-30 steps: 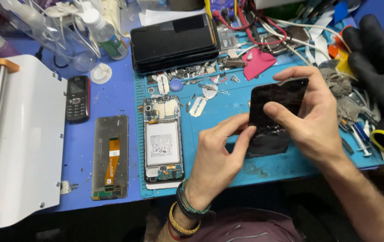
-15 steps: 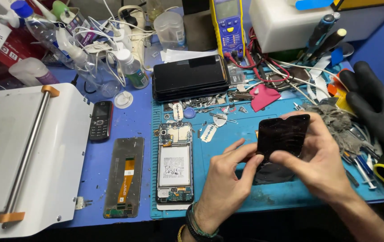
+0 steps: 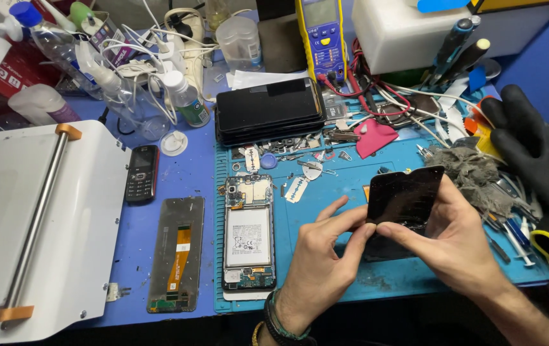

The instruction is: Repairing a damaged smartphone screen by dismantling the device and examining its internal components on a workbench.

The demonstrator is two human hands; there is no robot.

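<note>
both hands (image 3: 325, 256) (image 3: 460, 240) pinch black phone screen panel (image 3: 406, 195) right of opened phone (image 3: 249, 240); back already off, battery exposed; spare display (image 3: 177, 253) lies untouched to its left.

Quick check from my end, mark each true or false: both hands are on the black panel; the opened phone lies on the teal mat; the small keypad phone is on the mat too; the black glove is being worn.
1. Both hands hold the black panel. True: the left hand pinches its lower left edge and the right hand grips its right side.
2. The opened phone lies on the teal mat. True.
3. The keypad phone lies on the mat. False: it rests on the blue table, left of the mat.
4. The black glove is worn. False: it lies at the right edge; both hands are bare.
</note>
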